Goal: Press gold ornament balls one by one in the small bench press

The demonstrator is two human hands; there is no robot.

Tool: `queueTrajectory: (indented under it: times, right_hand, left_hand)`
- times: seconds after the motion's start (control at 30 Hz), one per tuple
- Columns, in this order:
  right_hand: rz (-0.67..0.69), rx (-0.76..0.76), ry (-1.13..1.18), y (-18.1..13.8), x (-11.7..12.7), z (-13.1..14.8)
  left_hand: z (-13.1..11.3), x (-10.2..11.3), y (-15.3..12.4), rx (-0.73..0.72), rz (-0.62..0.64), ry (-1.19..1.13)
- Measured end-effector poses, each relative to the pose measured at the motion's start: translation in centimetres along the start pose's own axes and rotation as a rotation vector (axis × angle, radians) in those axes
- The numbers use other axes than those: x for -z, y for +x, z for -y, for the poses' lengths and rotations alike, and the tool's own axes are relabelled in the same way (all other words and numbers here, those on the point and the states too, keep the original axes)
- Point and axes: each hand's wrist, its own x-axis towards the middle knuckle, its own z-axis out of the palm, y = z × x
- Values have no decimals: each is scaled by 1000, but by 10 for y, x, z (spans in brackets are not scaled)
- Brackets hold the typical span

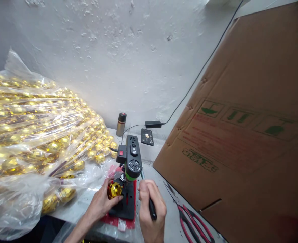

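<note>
My left hand (101, 203) grips a small gold mirror ball (114, 190) and holds it on the black base plate (125, 206) of a small bench drill press (132, 158). The ball sits just under the drill head with its green collar. My right hand (151, 206) is closed round the black lever handle (152, 209) on the right side of the press. A red mat (113, 221) lies under the base plate.
A big clear plastic bag of gold mirror balls (32, 141) fills the left side. A large brown cardboard sheet (242, 135) leans on the right. Red-handled pliers (191, 222) lie at the front right. A small metal can (120, 124), a black adapter (153, 124) and a remote-like pad (147, 136) lie by the white wall.
</note>
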Motion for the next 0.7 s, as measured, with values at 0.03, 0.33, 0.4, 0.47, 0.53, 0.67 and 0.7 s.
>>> queueTrajectory:
  times: [0.03,0.33,0.4,0.47,0.53,0.67,0.7]
  right_hand:
    - [3,2,-1,0,0,0]
    - [1,14,13,1,0,1]
    - [6,4,22,0,0,0]
    - [10,-2,30,-2,0,-1]
    - [16,-1,33,-2,0,-2]
    - [23,15,24,-2,1,-4]
    - [26,18,23,-2,1,-4]
  left_hand:
    - [-2,2,1,-7,7,40]
    - [-37,12,17,-89,249,433]
    - [-42,8,23,-80,301,562]
    - [-44,3,28,-66,304,632]
    - [-42,-1,31,-58,290,643]
    - [-35,-5,31,-68,273,649]
    - [-33,-6,31,-75,261,645]
